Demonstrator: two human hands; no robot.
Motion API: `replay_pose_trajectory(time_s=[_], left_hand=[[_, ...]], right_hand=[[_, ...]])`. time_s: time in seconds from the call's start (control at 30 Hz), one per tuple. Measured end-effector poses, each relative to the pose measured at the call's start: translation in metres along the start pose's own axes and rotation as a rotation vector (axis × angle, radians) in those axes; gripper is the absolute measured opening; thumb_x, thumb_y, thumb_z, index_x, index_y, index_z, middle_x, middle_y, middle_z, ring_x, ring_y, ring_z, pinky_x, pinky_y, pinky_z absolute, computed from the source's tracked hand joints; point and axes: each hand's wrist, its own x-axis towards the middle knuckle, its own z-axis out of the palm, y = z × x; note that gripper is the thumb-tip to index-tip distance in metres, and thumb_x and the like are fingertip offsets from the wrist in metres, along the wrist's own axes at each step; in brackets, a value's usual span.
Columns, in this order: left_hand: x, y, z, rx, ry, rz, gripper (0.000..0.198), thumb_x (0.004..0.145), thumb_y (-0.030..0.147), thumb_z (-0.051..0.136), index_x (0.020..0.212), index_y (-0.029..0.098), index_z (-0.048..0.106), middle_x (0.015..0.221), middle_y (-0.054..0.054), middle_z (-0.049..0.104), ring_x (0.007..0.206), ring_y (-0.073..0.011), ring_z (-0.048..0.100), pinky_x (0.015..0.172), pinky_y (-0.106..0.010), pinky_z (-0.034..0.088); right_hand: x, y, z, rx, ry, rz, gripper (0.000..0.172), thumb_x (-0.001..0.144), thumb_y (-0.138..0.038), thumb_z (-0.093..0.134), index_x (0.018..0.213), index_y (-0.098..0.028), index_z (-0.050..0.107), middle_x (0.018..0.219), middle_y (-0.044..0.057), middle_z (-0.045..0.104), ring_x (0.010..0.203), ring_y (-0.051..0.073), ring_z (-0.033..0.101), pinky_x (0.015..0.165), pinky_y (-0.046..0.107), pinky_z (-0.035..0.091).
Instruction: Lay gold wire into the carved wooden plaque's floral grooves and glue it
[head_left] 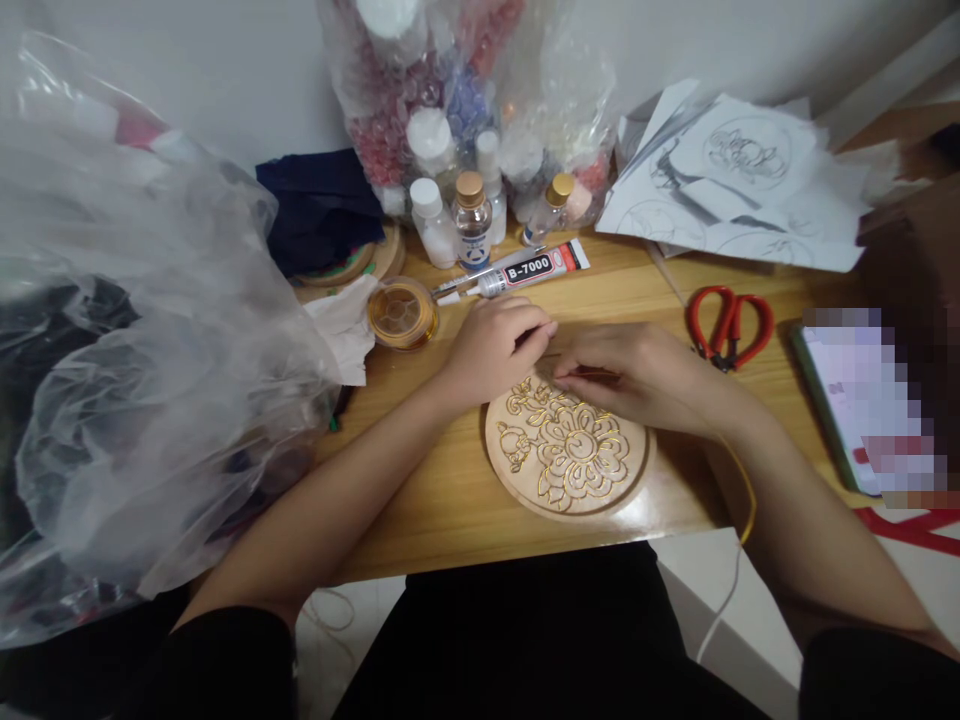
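Note:
A round wooden disc (525, 480) lies on the table in front of me, with a flower design (581, 450) outlined in gold wire. My left hand (499, 345) rests at the disc's upper left edge. Its fingers are curled together, and whatever they grip, if anything, is hidden. Over the disc's upper right part, my right hand (637, 375) is closed in a pinch on a thin gold wire (750, 500), which trails past the wrist and hangs by the table's front edge. The far rim of the disc is partly covered by both hands.
Behind my hands lie a B-7000 glue tube (529, 270), a wire spool (403, 315) and small bottles (472, 225). Red-handled pliers (727, 325) and a phone (862, 410) are on the right. Drawn papers (735, 180) stand behind; plastic bags (150, 380) crowd the left.

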Motion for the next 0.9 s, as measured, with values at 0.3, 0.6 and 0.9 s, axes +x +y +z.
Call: replay_pose_trajectory(time_s=[0.3, 0.6, 0.9], left_hand=[[0.0005, 0.0006, -0.0007, -0.001, -0.014, -0.008, 0.020, 0.088, 0.015, 0.052, 0.070, 0.016, 0.060, 0.070, -0.001, 0.062, 0.071, -0.0135, 0.055, 0.066, -0.027, 0.039], [0.0011, 0.0011, -0.0008, 0.004, -0.016, -0.009, 0.021, 0.088, 0.014, 0.051, 0.069, 0.016, 0.060, 0.070, -0.002, 0.062, 0.070, -0.0128, 0.055, 0.066, -0.026, 0.039], [0.0005, 0.0012, -0.0009, 0.005, -0.013, -0.011, 0.021, 0.088, 0.016, 0.051, 0.068, 0.016, 0.060, 0.069, -0.002, 0.062, 0.070, -0.0132, 0.055, 0.066, -0.027, 0.039]], right_hand=[[-0.0005, -0.0025, -0.0020, -0.010, 0.028, 0.008, 0.014, 0.088, -0.018, 0.049, 0.081, -0.016, 0.062, 0.080, 0.005, 0.066, 0.069, 0.013, 0.057, 0.064, 0.026, 0.039], [-0.0012, -0.0027, -0.0063, -0.061, 0.029, 0.054, 0.016, 0.087, -0.021, 0.049, 0.078, -0.016, 0.060, 0.073, 0.004, 0.063, 0.062, 0.012, 0.054, 0.059, 0.026, 0.036], [-0.0013, -0.0045, -0.0062, -0.042, -0.002, 0.062, 0.016, 0.088, -0.021, 0.048, 0.078, -0.016, 0.060, 0.077, 0.004, 0.064, 0.064, 0.012, 0.054, 0.060, 0.025, 0.037]])
